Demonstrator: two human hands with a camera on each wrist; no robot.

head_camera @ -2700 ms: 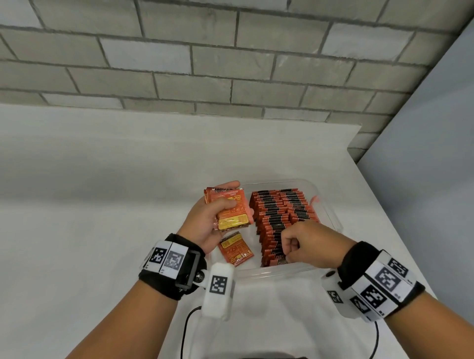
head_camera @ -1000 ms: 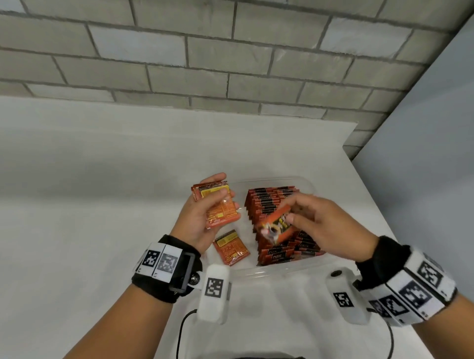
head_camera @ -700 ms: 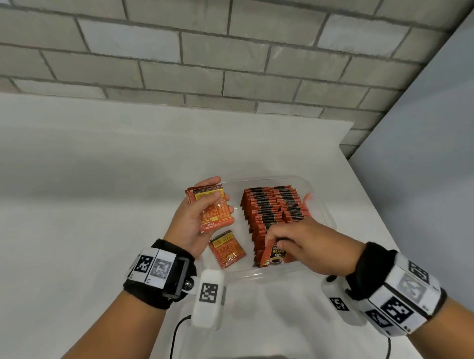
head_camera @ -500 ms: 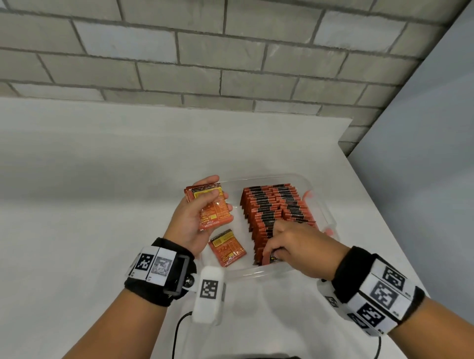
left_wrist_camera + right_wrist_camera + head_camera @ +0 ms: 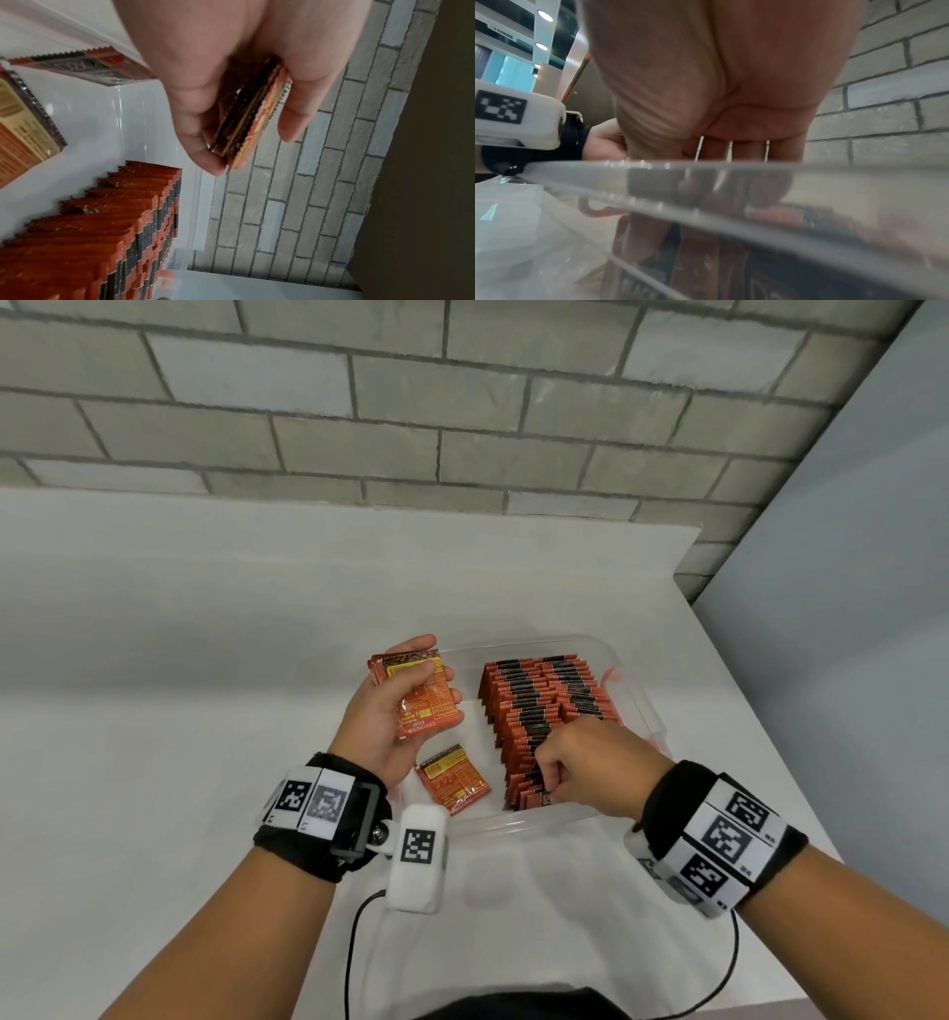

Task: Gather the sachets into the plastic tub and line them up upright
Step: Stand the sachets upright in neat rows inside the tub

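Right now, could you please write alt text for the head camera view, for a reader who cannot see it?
A person's right hand tucks a sachet into the near end of upright rows of sachets in a clear plastic tub. The left hand holds a small stack of sachets above the tub; one loose sachet lies flat inside.
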